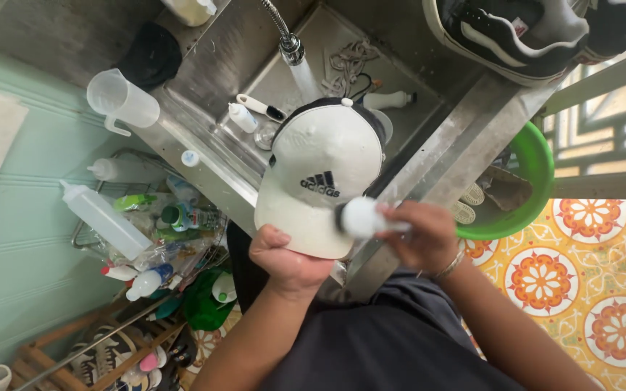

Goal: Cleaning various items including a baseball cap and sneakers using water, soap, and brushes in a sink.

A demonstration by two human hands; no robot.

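Left hand grips white cap; right hand clamps foamy brush (sink beyond).

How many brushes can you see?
2. One foamy brush is in the right hand, scrubbing the white cap that the left hand holds. Another brush lies in the sink. More may be hidden.

A single head-worn camera looks almost straight down from above the person's chest, close to the work. The steel sink fills the frame toward twelve o'clock, the person's dark-clothed torso sits at six. A cluttered shelf of bottles lies toward eight o'clock, patterned floor tiles toward four. No second view shares the scene.
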